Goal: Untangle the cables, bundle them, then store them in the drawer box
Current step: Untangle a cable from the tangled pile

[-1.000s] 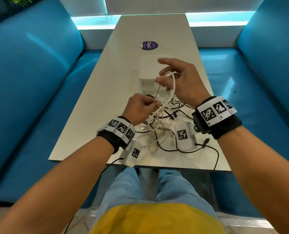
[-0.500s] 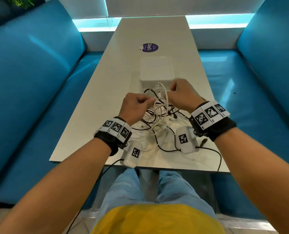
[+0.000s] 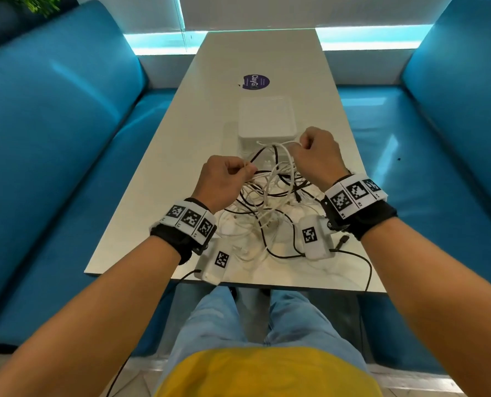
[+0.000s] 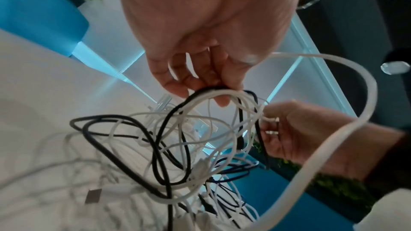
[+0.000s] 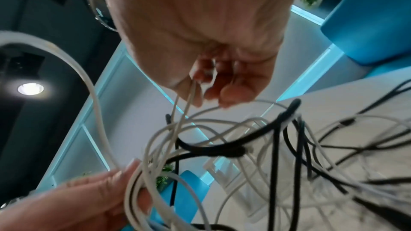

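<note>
1. Cables (image 3: 270,196), white and black mixed, lie in one loose tangle on the near half of the table (image 3: 181,156), between the two wrists. The heap has no single long axis; its upper loops are lifted off the surface and rise toward both hands, while the lower strands spread flat toward the near edge.
2. Just beyond the tangle sits the white drawer box (image 3: 265,117), its near face toward the person and its long sides running across the table. Whether it is open I cannot tell.
3. Left hand (image 3: 224,179) is curled into a fist at the left side of the heap; the left wrist view shows its fingertips (image 4: 175,87) pinching a black strand and a white strand together over a loop.
4. Right hand (image 3: 316,153) is also curled, held slightly farther and higher, close to the box's near right corner. In the right wrist view its fingers (image 5: 233,94) pinch thin white strands that drop down into the tangle.
5. One black cord trails off the near right edge of the table and hangs over it.
6. Far of the box, the tabletop carries only a round purple sticker (image 3: 255,81). Blue benches (image 3: 66,138) flank the table on left and right, close to its long edges.
</note>
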`<state>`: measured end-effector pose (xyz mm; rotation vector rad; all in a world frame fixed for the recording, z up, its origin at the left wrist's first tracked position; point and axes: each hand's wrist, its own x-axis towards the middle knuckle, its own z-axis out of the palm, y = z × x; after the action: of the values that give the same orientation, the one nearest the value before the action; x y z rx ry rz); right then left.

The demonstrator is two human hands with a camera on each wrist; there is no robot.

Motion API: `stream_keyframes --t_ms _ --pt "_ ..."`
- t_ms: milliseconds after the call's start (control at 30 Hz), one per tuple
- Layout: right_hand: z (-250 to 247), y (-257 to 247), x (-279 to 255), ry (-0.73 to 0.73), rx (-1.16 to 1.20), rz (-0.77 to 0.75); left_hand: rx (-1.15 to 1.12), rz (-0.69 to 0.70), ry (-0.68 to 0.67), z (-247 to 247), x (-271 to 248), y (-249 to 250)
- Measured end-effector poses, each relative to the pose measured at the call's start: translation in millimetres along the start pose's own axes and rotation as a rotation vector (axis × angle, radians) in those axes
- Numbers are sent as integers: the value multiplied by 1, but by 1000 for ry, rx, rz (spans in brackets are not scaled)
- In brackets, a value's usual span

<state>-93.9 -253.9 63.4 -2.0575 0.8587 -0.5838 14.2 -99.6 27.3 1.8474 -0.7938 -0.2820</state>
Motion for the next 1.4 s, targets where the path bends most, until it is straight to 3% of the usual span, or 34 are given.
stream_keyframes --t_ms 133,300,500,733,833,933,1000,1100,1167,1300,1400 --pt "-2 -8 -4 -229 33 -173 14 132 -5 2 6 1" --pt "-14 -17 -6 -332 -4 -272 14 211 -239 0 8 6" --pt "-6 -11 -2 -109 41 -74 18 186 -123 2 5 4" --pt "3 -4 -18 138 2 -55 53 182 -108 -2 3 -1" --pt "4 -5 -20 90 -269 -227 81 165 -85 1 3 -3" --pt "1 -11 -19 -40 -602 -505 103 193 -102 3 2 0" --pt "-2 -18 -15 -148 -719 -589 93 237 -107 4 2 5" --pt "-6 -25 -9 -199 -727 -556 65 255 -105 4 1 9" --pt "-13 -24 -5 -104 -613 -512 47 230 -103 1 2 5" --pt "-37 -12 6 147 -260 -207 7 90 -105 -9 4 -9" --pt "-36 -3 10 144 -273 -64 -56 37 -101 -6 6 -9"
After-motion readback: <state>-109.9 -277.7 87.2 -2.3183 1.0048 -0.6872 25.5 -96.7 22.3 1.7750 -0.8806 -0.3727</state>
